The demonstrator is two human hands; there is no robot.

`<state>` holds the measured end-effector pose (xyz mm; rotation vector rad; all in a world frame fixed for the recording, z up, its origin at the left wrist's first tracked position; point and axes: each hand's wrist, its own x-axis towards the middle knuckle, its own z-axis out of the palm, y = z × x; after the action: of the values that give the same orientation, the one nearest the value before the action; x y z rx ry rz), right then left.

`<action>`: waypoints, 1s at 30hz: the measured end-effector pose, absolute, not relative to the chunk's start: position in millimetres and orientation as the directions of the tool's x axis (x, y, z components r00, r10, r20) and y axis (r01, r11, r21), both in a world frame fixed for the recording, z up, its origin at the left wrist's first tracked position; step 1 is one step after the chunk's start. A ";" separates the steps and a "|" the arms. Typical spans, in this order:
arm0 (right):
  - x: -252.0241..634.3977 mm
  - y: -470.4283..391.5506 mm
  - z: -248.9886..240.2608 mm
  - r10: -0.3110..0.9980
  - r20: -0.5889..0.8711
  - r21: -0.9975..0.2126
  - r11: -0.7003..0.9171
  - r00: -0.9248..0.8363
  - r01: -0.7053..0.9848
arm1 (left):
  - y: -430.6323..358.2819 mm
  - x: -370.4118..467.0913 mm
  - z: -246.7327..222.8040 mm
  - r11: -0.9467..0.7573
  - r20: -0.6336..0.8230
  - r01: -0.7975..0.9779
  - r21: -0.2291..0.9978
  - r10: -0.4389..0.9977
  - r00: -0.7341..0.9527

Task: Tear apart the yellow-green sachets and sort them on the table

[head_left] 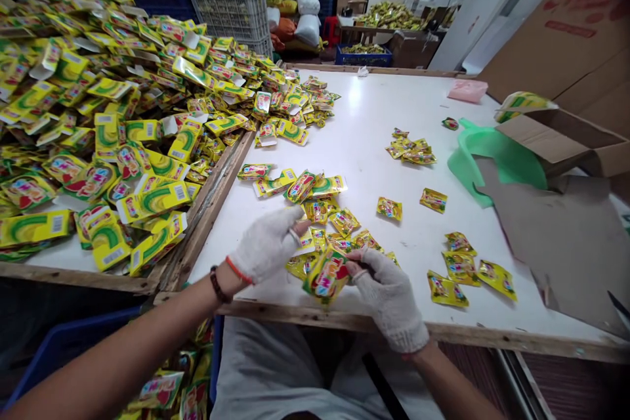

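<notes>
My right hand [391, 295], in a white fingerless glove, pinches a small printed candy box [326, 275] by one side, near the table's front edge. The box is yellow and green with red fruit pictures and bold lettering. My left hand [268, 244], gloved alike, has its fingers curled in over the small yellow sachets; what it holds, if anything, is hidden. Several sachets [344, 221] lie loosely heaped just beyond the held box. Behind them rest a few more boxes [327, 186], some lying on their sides.
A large pile of candy boxes [108, 98] fills the left table, behind a wooden rim [207, 216]. Loose sachets [460, 267] lie on the right. Beyond are a green scoop [506, 154], cardboard [556, 230] and an open carton [566, 131]. A blue crate [63, 348] stands below left.
</notes>
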<state>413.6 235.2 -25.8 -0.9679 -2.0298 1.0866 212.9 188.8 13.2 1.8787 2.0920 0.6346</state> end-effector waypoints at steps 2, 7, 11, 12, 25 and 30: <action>393.0 208.4 -24.3 0.778 0.030 -0.953 0.213 -0.627 0.218 | 203.4 204.0 15.8 0.293 -0.020 0.903 0.313 0.953 -0.303; 373.7 160.3 -28.6 0.332 0.147 -0.933 0.360 -0.932 -0.019 | 225.7 208.5 -1.9 0.459 -0.226 0.870 0.180 0.880 -0.417; 398.6 189.3 -38.7 0.534 0.261 -0.829 0.551 -0.804 0.097 | 214.6 209.8 -1.6 0.459 -0.240 0.794 0.399 0.888 -0.393; 405.5 200.8 -39.9 0.580 0.319 -0.782 0.608 -0.749 0.137 | 208.6 209.8 3.0 0.435 -0.243 0.766 0.473 0.900 -0.362; 422.6 239.2 -42.0 0.760 -0.066 -0.865 0.280 -0.646 0.417 | 162.5 254.9 -21.9 0.146 -0.081 0.197 0.970 0.949 -0.304; 430.1 234.2 -52.5 0.839 -0.046 -0.983 0.058 -0.543 0.174 | 157.1 270.1 -53.1 0.106 -0.080 0.073 0.992 0.951 -0.300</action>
<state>430.1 234.2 -52.5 -1.0124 -1.7781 1.5246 270.1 157.1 -53.1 1.0449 1.5392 1.3099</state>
